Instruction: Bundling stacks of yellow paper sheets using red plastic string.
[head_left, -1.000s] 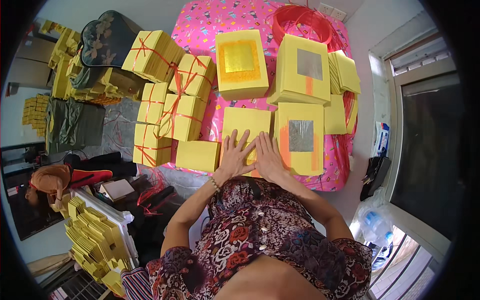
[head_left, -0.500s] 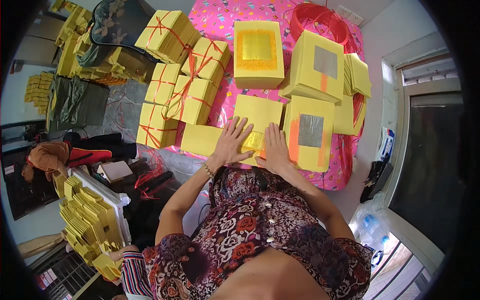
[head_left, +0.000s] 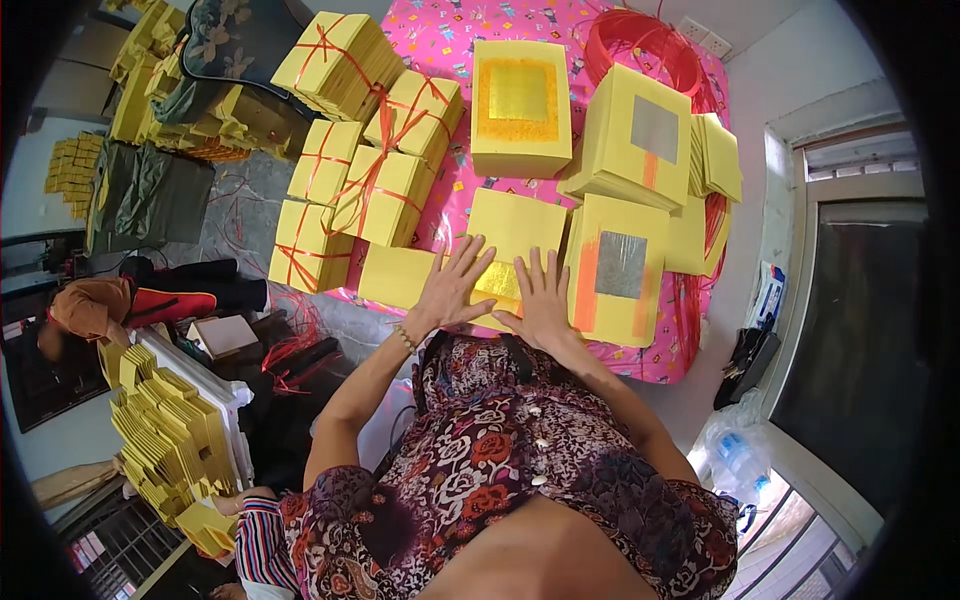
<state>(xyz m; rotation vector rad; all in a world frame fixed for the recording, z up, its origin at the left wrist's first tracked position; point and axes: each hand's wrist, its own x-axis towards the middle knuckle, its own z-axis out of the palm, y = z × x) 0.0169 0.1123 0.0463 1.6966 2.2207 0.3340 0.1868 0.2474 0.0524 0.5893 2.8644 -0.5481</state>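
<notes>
Resting left hand point(head_left: 447, 290) and right hand point(head_left: 543, 302), unclenched and gripping nothing, on the yellow paper stack point(head_left: 515, 222), either side of its gold patch point(head_left: 500, 281). Extending its long axis forward beyond both hands, just left of a silver-patched stack point(head_left: 620, 264).

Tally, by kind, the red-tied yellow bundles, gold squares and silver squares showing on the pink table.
Red-tied yellow bundles: 5
Gold squares, one between the left hand and right hand: 2
Silver squares: 2
Total: 9
</notes>
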